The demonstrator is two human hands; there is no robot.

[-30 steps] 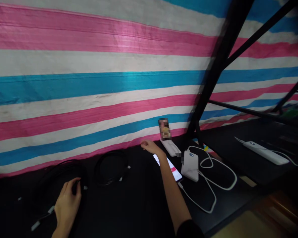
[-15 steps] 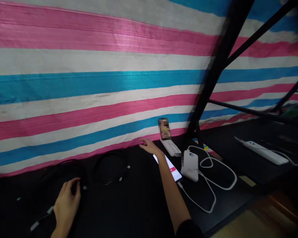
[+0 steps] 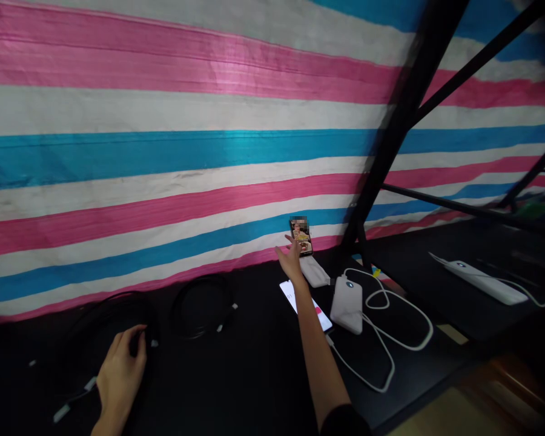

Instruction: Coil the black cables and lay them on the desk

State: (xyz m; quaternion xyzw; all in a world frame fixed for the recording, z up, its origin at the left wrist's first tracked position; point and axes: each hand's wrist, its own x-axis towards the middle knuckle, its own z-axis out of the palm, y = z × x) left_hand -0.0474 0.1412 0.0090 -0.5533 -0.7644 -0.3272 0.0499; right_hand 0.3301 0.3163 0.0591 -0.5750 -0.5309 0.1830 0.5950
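While your right hand (image 3: pixel 290 257) was above the far end of the flat-lying smartphone half a second ago, it is now farther forward and raised to the propped smartphone (image 3: pixel 305 232). Its fingers are spread, with nothing visible in its grasp; the fingertips overlap the screen's lower left, though you cannot tell whether they touch it. That propped phone leans near the striped tarp (image 3: pixel 209 145), just behind a white power bank (image 3: pixel 317 274). More of the flat-lying smartphone (image 3: pixel 321 316) shows beneath your forearm, including digits at its far end. Beside it sits a second white power bank (image 3: pixel 347 306) with a looping white cable (image 3: pixel 393 369). Your left hand (image 3: pixel 120 366) stays half curled over the larger black cable coil (image 3: pixel 127 295), a gap between thumb and forefinger; whether it grips any cable is too dark to tell. The smaller black cable coil (image 3: pixel 197 336) lies unmoved on the black table (image 3: pixel 249 381).
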